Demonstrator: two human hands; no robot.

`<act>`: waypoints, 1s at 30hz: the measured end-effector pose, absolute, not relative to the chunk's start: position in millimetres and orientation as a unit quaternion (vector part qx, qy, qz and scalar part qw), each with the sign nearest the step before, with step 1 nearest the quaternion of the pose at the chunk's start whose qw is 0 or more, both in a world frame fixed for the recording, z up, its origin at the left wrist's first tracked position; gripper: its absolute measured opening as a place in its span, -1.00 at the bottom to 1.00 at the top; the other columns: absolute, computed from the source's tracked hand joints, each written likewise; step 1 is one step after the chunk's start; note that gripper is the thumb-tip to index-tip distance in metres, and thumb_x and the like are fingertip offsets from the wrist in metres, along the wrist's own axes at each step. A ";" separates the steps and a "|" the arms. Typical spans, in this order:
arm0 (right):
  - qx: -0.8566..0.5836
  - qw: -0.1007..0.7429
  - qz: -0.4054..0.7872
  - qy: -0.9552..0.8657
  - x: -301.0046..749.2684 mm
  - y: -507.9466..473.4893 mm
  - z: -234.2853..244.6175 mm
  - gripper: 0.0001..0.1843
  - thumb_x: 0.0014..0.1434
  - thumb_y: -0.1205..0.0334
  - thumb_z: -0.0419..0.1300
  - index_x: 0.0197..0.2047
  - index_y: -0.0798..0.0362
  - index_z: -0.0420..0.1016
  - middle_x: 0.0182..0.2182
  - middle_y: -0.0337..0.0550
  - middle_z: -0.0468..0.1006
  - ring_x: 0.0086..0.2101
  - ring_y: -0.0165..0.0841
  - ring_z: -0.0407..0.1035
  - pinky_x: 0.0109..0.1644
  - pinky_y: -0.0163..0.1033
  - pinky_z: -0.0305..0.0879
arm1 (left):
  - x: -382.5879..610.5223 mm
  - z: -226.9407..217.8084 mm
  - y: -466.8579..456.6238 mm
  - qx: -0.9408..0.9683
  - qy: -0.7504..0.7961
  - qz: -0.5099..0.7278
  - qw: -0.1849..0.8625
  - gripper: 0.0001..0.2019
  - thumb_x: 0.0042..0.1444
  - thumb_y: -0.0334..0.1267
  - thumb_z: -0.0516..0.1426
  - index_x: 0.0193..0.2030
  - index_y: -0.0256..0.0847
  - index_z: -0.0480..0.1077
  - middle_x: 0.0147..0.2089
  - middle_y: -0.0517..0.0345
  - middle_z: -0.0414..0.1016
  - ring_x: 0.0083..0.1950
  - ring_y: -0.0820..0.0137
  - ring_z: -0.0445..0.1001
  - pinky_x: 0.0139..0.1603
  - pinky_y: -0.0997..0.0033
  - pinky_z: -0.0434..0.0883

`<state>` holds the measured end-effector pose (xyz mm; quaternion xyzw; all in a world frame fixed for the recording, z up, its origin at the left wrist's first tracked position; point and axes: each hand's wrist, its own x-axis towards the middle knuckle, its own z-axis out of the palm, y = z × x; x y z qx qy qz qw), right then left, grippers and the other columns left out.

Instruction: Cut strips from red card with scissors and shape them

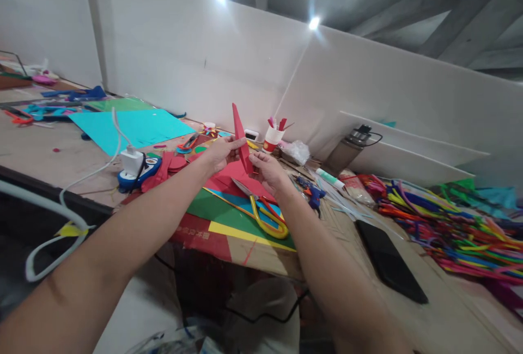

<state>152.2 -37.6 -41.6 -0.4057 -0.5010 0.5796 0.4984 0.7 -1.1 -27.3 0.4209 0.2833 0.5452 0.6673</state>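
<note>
Between my two hands a narrow piece of red paper (241, 135), which looks folded, is held up above the table. My left hand (224, 152) pinches its left side near the middle. Its lower right end is in the fingers of my right hand (267, 170). Below them lie scissors (267, 220) with yellow handles, blades pointing up and left. They rest on stacked coloured sheets, with red paper (220, 178) on top and a green sheet (223, 212) underneath. More red paper pieces (163, 171) are left of my left hand.
A blue power strip (141, 174) with a white plug and cable stands left. Cyan paper (139, 128) lies behind it. Further right are a paper cup (273, 139), a bottle (347, 150), a blue glue gun (314, 196), a black phone (390, 261) and many pipe cleaners (461, 234).
</note>
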 end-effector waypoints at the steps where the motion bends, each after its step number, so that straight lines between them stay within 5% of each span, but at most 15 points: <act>1: -0.405 0.491 0.579 -0.509 153.0 -38.6 -42.4 -0.54 -0.22 0.00 0.47 -0.31 0.04 0.46 -0.48 -0.34 0.49 -0.49 -0.51 0.33 -0.42 -0.38 0.22 | 1.1 -27.9 -0.9 0.423 0.288 0.553 0.658 -0.81 -0.01 -0.31 0.34 -0.36 -0.29 0.40 -0.47 0.20 0.50 -0.50 0.52 0.45 -0.38 0.46 0.40; 14: -0.398 0.475 0.586 -0.523 153.3 -44.4 -40.2 -0.55 -0.28 0.01 0.47 -0.40 0.06 0.42 -0.54 -0.37 0.42 -0.53 -0.54 0.25 -0.39 -0.36 0.21 | 1.5 -25.1 -4.6 0.460 0.290 0.520 0.659 -0.75 -0.06 -0.25 0.38 -0.44 -0.31 0.40 -0.52 0.19 0.46 -0.56 0.54 0.41 -0.46 0.49 0.38; 20: -0.486 0.445 0.429 -0.618 169.5 -47.2 -32.7 -0.69 0.01 -0.01 0.28 -0.36 0.06 0.40 -0.50 -0.28 0.43 -0.52 -0.48 0.27 -0.37 -0.30 0.23 | -2.6 -22.8 -1.4 0.433 0.322 0.561 0.628 -0.82 -0.01 -0.34 0.34 -0.44 -0.30 0.40 -0.53 0.21 0.45 -0.60 0.57 0.35 -0.53 0.53 0.34; 24: -0.593 0.265 0.161 -0.743 189.0 -71.5 -21.8 -0.74 0.17 0.03 0.15 -0.33 0.06 0.48 -0.45 -0.17 0.51 -0.42 -0.37 0.35 -0.34 -0.27 0.17 | -7.4 -21.9 3.0 0.392 0.342 0.602 0.605 -0.83 0.02 -0.39 0.31 -0.44 -0.28 0.37 -0.56 0.26 0.40 -0.64 0.62 0.28 -0.58 0.58 0.29; 30: -0.588 -0.016 0.107 -0.802 192.9 -114.6 -21.7 -0.61 0.12 0.05 0.24 -0.01 0.01 0.48 -0.17 -0.03 0.60 -0.20 -0.19 0.46 -0.26 -0.25 0.19 | -13.4 -19.1 7.0 0.387 0.325 0.615 0.605 -0.88 0.04 -0.49 0.27 -0.40 -0.28 0.40 -0.47 0.22 0.49 -0.54 0.60 0.39 -0.53 0.60 0.35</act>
